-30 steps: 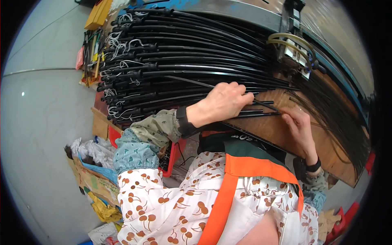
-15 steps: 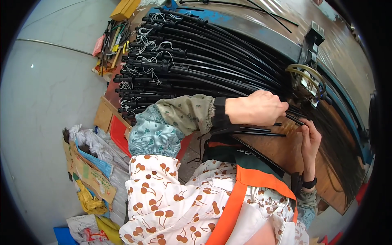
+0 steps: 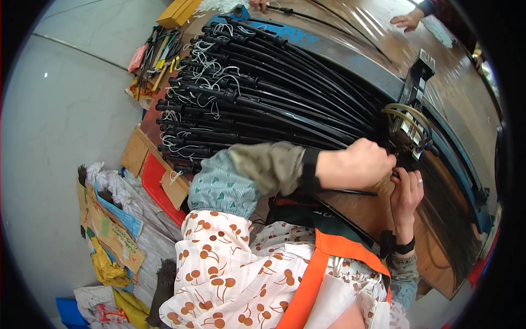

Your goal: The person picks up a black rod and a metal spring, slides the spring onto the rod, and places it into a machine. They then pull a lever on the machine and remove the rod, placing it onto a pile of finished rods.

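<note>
My left hand (image 3: pixel 359 164) is closed in a fist, its fingertips at a thin black rod that runs over to my right hand. Beside it my right hand (image 3: pixel 406 194) pinches the same black rod (image 3: pixel 395 174) between thumb and fingers; a ring shows on one finger. Most of that rod is hidden by the hands. Below my left wrist another black rod (image 3: pixel 359 192) sticks out over the wooden board. Just beyond both hands stands a metal clamp-like device (image 3: pixel 408 129) with yellowish hoses. A wide stack of long black rods (image 3: pixel 285 90) with white cord loops fans leftward from it.
Another person's hand (image 3: pixel 408 21) rests over the plastic-covered table at far right; a second hand (image 3: pixel 258 4) shows at the top edge. Hand tools (image 3: pixel 160 57) and a yellow box (image 3: pixel 178 12) lie far left. A red bin (image 3: pixel 159 183) stands left of my arm, near cardboard (image 3: pixel 118 233).
My hands have drawn closer together beside the clamp-like device. Fewer rod ends show below my left wrist. Another person's hands have come into sight at the far side, and my view has shifted slightly.
</note>
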The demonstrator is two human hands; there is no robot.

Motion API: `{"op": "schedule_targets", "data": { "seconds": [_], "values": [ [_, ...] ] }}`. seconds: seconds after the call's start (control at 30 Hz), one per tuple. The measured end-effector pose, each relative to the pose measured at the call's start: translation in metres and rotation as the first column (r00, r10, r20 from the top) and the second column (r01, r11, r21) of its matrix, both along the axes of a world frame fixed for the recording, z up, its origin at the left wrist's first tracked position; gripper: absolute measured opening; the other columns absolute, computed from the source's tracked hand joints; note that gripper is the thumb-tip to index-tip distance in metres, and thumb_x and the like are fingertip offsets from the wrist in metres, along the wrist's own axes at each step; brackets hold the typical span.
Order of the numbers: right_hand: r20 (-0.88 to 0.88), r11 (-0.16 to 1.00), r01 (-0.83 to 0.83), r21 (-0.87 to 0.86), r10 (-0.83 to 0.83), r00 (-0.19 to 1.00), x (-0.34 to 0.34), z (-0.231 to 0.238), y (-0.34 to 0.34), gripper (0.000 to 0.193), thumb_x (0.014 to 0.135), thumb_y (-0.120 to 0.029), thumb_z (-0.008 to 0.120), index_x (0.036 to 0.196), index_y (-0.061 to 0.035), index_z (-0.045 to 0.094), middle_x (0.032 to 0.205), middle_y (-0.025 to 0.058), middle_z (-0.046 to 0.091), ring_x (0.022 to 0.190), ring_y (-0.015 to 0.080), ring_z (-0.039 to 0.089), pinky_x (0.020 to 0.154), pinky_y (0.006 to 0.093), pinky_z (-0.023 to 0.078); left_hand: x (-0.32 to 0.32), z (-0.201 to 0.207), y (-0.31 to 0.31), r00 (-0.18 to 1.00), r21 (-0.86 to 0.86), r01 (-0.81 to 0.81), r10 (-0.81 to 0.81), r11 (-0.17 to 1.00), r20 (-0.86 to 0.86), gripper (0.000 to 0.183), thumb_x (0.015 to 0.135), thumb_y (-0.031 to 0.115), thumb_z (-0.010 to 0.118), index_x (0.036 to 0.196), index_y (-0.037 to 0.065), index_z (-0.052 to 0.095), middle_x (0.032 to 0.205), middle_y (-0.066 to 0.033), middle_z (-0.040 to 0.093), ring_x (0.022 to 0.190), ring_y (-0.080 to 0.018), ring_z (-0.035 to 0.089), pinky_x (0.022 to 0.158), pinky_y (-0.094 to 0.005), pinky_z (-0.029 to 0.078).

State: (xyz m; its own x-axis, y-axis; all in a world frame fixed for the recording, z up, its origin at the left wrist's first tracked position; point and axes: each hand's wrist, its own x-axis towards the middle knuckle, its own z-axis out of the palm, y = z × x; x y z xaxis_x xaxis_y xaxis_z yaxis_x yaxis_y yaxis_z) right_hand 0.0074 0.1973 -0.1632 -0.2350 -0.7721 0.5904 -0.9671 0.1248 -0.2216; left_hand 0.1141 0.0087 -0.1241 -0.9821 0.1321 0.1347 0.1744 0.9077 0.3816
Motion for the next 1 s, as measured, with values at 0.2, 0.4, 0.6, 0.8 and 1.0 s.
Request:
{"op": "schedule_targets", "data": {
  "seconds": [0.2,0.4,0.6,0.8,1.0],
  "values": [
    [-0.155,0.98,0.009,-0.2,-0.041,0.987,-0.008,0.021,-0.005,0.011,0.093,-0.002,0.065,0.104,0.0002,0.065,0.085,0.0131,0.063,0.071,0.0324,0.058,0.065,0.0408,0.047,0.026,0.008,-0.012,0.81,-0.165,-0.181,0.052,0.969,-0.585,0.022,0.075,0.02,0.064,0.096,0.012,0.065,0.078,0.0017,0.054,0.074,-0.016,0.055,0.064,-0.0293,0.043],
    [-0.341,0.942,0.08,-0.325,-0.195,0.92,-0.023,0.044,-0.011,0.016,0.091,-0.001,0.07,0.107,-0.0002,0.069,0.091,0.0116,0.067,0.079,0.03,0.062,0.071,0.0389,0.05,0.001,0.023,-0.021,0.519,-0.067,-0.131,0.011,0.989,-0.855,0.027,0.075,0.02,0.064,0.101,0.012,0.066,0.083,0.0032,0.053,0.076,-0.0149,0.053,0.065,-0.0293,0.043],
    [-0.302,0.938,0.069,-0.339,-0.178,0.937,-0.027,0.034,-0.003,0.015,0.09,0.001,0.069,0.105,0.0004,0.068,0.091,0.0122,0.066,0.082,0.0306,0.061,0.074,0.0388,0.049,0.01,0.037,-0.018,0.863,-0.164,-0.128,0.028,0.978,-0.505,0.017,0.078,0.015,0.063,0.092,0.006,0.062,0.076,-0.0054,0.061,0.072,-0.0206,0.063,0.06,-0.0311,0.05],
    [-0.049,0.977,0.056,-0.208,-0.067,0.997,-0.047,0.041,0.018,0.015,0.088,0.004,0.068,0.102,0.0008,0.066,0.091,0.0135,0.065,0.081,0.0316,0.059,0.075,0.0387,0.047,-0.006,0.032,0.004,0.853,-0.097,-0.107,0.041,0.99,-0.52,0.018,0.077,0.013,0.064,0.092,0.003,0.061,0.078,-0.007,0.061,0.073,-0.0225,0.063,0.059,-0.0333,0.052],
    [-0.229,0.965,0.053,-0.257,-0.114,0.967,-0.06,0.057,0.039,0.017,0.089,0.002,0.069,0.105,-0.0002,0.065,0.095,0.0123,0.065,0.086,0.0315,0.06,0.079,0.0409,0.047,-0.018,0.044,0.012,0.799,-0.078,-0.044,-0.012,0.996,-0.602,0.022,0.073,0.015,0.065,0.094,0.008,0.064,0.086,-0.0058,0.061,0.08,-0.023,0.061,0.061,-0.032,0.051]
  ]
}}
